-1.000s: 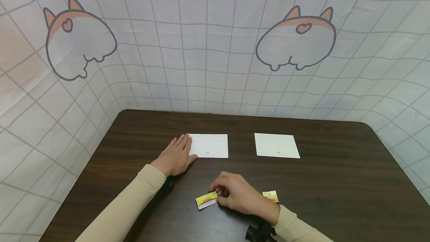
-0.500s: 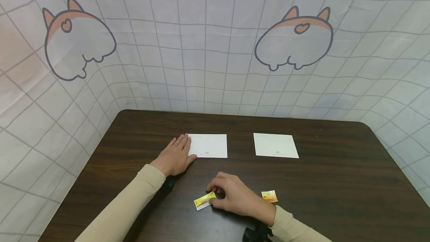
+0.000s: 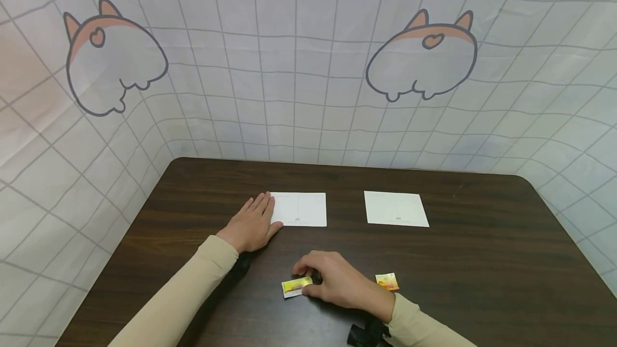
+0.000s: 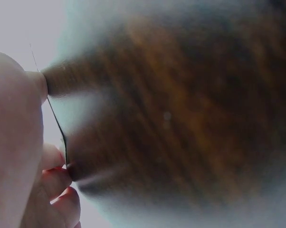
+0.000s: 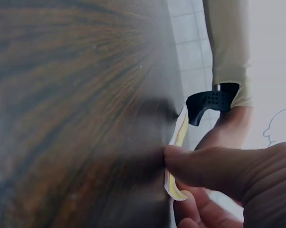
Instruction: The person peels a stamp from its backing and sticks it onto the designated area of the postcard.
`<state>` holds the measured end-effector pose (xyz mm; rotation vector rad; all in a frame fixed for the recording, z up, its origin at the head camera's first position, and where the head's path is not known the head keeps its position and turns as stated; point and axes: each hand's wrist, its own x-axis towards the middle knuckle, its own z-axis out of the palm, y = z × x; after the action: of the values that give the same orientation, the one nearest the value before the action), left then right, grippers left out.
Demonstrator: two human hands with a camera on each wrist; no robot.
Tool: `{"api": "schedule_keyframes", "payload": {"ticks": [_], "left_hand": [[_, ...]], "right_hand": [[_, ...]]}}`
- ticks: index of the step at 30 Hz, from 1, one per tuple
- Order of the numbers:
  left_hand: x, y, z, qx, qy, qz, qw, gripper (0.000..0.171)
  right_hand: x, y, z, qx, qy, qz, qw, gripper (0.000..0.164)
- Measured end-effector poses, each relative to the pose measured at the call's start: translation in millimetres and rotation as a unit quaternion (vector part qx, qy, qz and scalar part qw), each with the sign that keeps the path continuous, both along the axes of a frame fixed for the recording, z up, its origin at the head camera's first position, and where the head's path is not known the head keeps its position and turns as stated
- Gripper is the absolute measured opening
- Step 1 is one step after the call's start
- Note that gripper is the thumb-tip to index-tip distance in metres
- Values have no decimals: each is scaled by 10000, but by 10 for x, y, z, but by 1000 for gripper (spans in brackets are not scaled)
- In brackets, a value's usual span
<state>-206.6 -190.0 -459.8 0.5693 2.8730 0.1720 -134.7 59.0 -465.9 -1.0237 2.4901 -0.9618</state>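
Observation:
My left hand [image 3: 250, 224] lies flat on the table, fingers straight, along the left edge of a white postcard [image 3: 303, 210]. In the left wrist view, the left fingers [image 4: 62, 190] rest at the tabletop. Nearer the front, my right hand [image 3: 339, 281] pinches a small yellow-and-white stamp [image 3: 292, 286] at its right end. The right wrist view shows the thumb on this stamp [image 5: 182, 130], with other fingers behind it; its edge is serrated and one end curls. Its far side is hidden.
A second white postcard [image 3: 397, 210] lies to the right of the first. Another small yellow-orange stamp [image 3: 387, 281] lies beyond my right wrist. The dark wooden table [image 3: 482, 261] ends at a white grid-patterned curtain [image 3: 308, 95].
My right hand has shifted slightly left, its thumb now overlapping the stamp's right end. The stamp has turned a little and lies more level. My left hand has stayed in place.

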Motion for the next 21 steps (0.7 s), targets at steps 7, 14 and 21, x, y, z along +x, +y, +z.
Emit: {"api": "schedule_keyframes", "payload": {"ticks": [7,14,21], "left_hand": [[1,6,9,-17,-2,3,10000,73],[1,18,15,-31,-24,-2,10000,72],[4,15,16,-45,-20,-29,10000,71]], "right_hand": [[-11,5,22,-15,-357,-302,9989,27],[0,47,32,41,-151,-221,9996,26],[14,109,15,-182,-63,-108,9998,16]]}}
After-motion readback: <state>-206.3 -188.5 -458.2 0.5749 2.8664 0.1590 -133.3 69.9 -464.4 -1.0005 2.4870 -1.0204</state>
